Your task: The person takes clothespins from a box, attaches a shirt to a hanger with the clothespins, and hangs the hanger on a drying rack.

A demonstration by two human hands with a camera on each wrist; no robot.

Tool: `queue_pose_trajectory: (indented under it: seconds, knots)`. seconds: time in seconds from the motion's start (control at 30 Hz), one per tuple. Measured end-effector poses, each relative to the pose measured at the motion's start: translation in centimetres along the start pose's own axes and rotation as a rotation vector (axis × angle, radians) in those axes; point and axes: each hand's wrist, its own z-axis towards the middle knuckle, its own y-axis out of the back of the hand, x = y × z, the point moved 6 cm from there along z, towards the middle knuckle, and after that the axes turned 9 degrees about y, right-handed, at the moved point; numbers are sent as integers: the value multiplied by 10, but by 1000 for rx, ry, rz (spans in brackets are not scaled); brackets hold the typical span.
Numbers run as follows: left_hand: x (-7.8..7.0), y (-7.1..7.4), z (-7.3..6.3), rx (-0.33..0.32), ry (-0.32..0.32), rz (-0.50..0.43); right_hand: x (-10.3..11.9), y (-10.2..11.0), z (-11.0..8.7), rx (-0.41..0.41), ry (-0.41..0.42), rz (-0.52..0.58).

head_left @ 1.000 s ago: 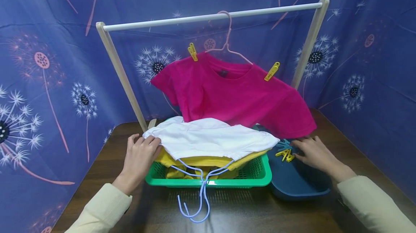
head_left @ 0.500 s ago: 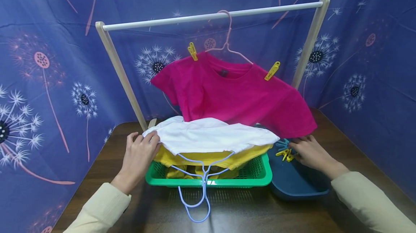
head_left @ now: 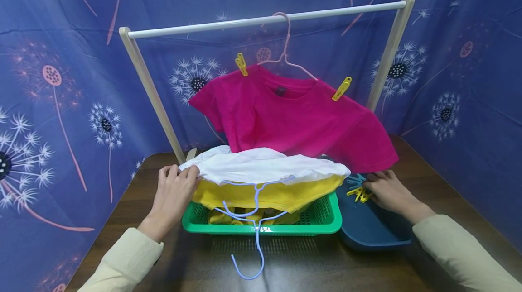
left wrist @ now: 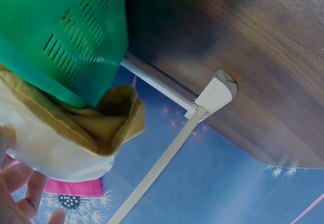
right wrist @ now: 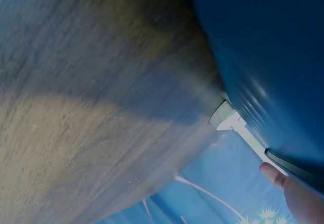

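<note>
A white shirt point(head_left: 261, 165) and a yellow shirt point(head_left: 265, 194) lie one over the other across the green basket point(head_left: 302, 228). Two light-blue hangers point(head_left: 258, 237) stick out toward the front. My left hand point(head_left: 175, 197) pinches the left end of the white shirt. My right hand point(head_left: 393, 197) rests at the right side of the dark-blue bin point(head_left: 367, 233), just below the pink sleeve. Beside its thumb lie yellow clothespins point(head_left: 360, 194) and blue clothespins point(head_left: 356, 180). In the right wrist view one finger point(right wrist: 274, 175) is at the bin's rim; I cannot tell whether it grips.
Behind stands a wooden rack with a white rail point(head_left: 228, 25). A pink T-shirt point(head_left: 302, 120) hangs there on a pink hanger point(head_left: 287, 43), a yellow clothespin point(head_left: 341, 88) at each shoulder. The rack's foot point(left wrist: 217, 92) is on the wooden table left of the basket.
The front edge of the white shirt and its blue hanger have shifted up and back, uncovering more yellow cloth. My right hand has moved slightly left; the left hand has hardly moved.
</note>
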Motion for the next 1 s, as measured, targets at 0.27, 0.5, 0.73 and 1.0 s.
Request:
queue_pose_trajectory:
  seconds: [0.27,0.5,0.73,1.0]
  knots:
    - [-1,-1,1,22,-11,6,0,-1,0,-15,0,-6]
    - [0,-2,5,49,21,-19,-1,-4,-1,-31,1,-12]
    - [1,-3,7,44,40,-52,-1,-1,-3,-29,-18,8]
    - [2,-6,9,104,78,-56,-1,-1,-7,36,-61,103]
